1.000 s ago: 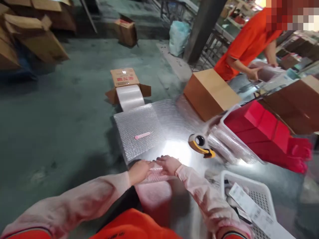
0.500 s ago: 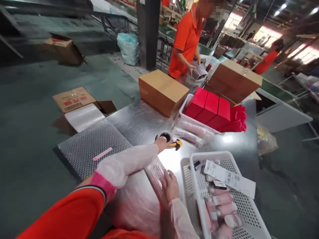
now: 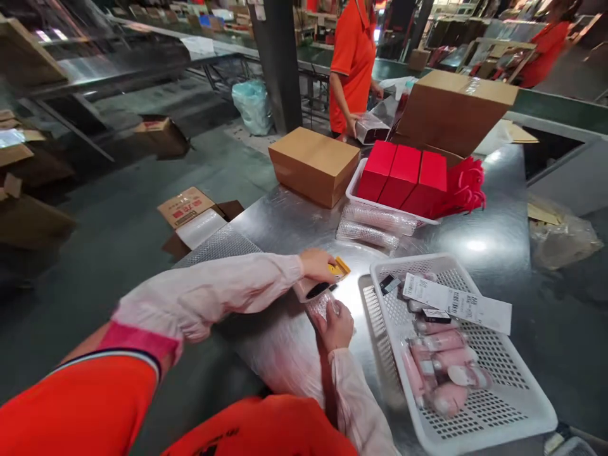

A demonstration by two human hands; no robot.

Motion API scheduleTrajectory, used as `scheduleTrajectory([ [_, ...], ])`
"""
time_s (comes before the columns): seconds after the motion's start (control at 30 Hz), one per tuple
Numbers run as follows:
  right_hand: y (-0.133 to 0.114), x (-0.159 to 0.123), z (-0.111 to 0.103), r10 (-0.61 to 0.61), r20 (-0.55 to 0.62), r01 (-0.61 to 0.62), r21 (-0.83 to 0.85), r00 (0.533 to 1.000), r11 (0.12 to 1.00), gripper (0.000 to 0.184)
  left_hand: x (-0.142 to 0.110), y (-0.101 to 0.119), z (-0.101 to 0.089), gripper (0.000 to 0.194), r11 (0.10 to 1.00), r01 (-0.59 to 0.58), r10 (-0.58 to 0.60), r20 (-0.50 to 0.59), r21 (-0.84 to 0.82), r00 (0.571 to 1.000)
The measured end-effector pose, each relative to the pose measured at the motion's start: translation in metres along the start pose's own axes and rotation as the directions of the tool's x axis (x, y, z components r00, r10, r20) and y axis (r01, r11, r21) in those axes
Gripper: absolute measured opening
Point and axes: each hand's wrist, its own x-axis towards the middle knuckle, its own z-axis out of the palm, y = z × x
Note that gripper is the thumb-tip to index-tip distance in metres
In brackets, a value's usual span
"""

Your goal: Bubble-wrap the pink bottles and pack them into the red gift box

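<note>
Head view: the person's left hand (image 3: 319, 265) lay over a tape dispenser (image 3: 339, 269) with a yellow handle, its grip closed around the tool. The right hand (image 3: 338, 326) was just below it, its grip curled against a bubble-wrapped bundle (image 3: 319, 306), thumb and fingers pinching the wrap. The bundle was at the near side of the metal surface (image 3: 494, 247), between the two hands, directly under the dispenser; whether tape touched the wrap could not be told.

To the right of the right hand stood a white perforated basket (image 3: 494, 436) with pink bottles (image 3: 444, 361) lying in it. A printed label strip (image 3: 458, 304) lay across its far part, one end jutting past the rim. Beyond the hands, two wrapped rolls (image 3: 368, 234) lay side by side next to a white tray (image 3: 351, 189) of red boxes (image 3: 399, 174). A brown carton (image 3: 313, 166) stood to the left of that tray. A bubble wrap sheet (image 3: 223, 246) covered the surface's left edge, partly hidden by the left sleeve (image 3: 213, 288). Farther off, a co-worker (image 3: 350, 66) in an orange shirt held a clear-wrapped package (image 3: 370, 128).
</note>
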Motion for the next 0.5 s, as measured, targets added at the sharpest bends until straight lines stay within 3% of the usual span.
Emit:
scheduleTrajectory([
  [0.1,0.003,-0.002,0.004,-0.015,-0.029,0.016,0.035,0.999,0.999,0.034,0.023,0.031,0.010,0.050,1.000,0.001,-0.003,0.107,0.019,0.994],
  [0.2,0.005,-0.006,0.013,0.015,-0.097,-0.004,0.114,0.995,0.993,0.029,0.042,0.045,0.022,0.037,0.997,0.013,-0.029,0.219,0.074,0.975],
  [0.3,0.000,-0.012,0.023,0.084,-0.134,-0.072,0.096,0.987,0.993,0.051,0.050,0.045,0.028,0.033,0.994,0.048,-0.072,0.250,0.102,0.966],
  [0.4,-0.007,-0.014,0.027,0.123,-0.072,-0.127,-0.051,0.990,0.991,0.093,0.040,0.037,0.030,0.039,0.993,0.060,-0.082,0.238,0.101,0.968],
  [0.5,-0.014,-0.012,0.024,0.103,-0.010,-0.104,-0.145,0.995,0.984,0.088,0.002,0.019,0.041,0.053,0.998,0.001,-0.014,0.179,0.068,0.984],
])
